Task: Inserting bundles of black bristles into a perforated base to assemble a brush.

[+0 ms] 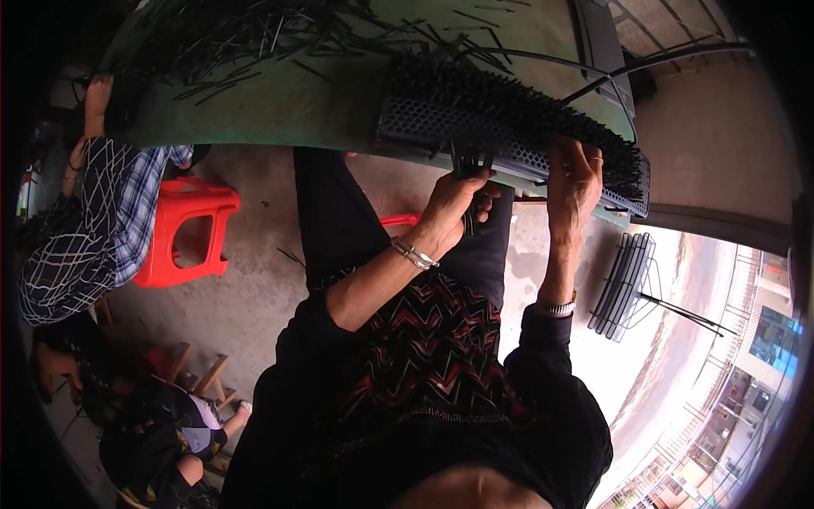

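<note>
A long rack (415,125) with a perforated grey side lies along the near edge of the green table. Dense black bristle-like pieces (483,85) stand up out of it. My left hand (455,202), just below the rack's near side, is closed round a small bundle of thin black strips (471,159) whose ends point up toward the rack. At the rack's right part, my right hand (575,176) has its fingers bent together against the holes and the black pieces. Anything between those fingertips is too small or hidden to make out.
Loose black strips (254,42) lie heaped across the green table (280,114). On the left are a red plastic stool (191,229) and other people (76,237) close by. A wire rack (623,288) stands at the right, near the bright opening. Thin black rods (585,64) arch over the table.
</note>
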A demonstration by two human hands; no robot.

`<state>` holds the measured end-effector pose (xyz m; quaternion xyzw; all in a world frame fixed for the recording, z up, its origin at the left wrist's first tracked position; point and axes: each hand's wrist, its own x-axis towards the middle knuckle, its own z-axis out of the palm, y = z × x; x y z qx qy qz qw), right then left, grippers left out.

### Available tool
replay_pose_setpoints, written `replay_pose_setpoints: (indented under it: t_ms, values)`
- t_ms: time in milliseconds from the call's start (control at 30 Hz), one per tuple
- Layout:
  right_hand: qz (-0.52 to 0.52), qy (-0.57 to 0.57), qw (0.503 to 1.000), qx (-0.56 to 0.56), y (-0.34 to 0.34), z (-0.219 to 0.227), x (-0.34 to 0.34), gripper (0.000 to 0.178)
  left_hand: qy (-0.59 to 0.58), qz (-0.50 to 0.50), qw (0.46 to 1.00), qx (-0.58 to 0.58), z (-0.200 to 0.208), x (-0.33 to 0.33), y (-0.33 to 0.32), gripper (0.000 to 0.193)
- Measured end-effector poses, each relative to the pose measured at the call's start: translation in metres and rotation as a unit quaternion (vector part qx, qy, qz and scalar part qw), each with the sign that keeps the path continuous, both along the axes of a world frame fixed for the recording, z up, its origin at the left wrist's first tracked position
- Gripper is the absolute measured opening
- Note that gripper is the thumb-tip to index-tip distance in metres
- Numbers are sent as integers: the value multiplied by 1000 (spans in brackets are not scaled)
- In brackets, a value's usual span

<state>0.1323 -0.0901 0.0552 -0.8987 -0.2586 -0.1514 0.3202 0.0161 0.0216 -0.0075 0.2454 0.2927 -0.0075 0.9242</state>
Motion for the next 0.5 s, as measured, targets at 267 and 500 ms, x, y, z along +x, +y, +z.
replay_pose_setpoints:
  t_ms: [267, 500]
  values:
    - [-30, -87, 993, -74, 3, -22, 7, 19, -15, 10, 1000, -6, 6, -3, -1, 19]
    - [-9, -171, 983, -70, 3, -23, -4, 29, -21, 1, 1000, 19, 20, -8, 0, 22]
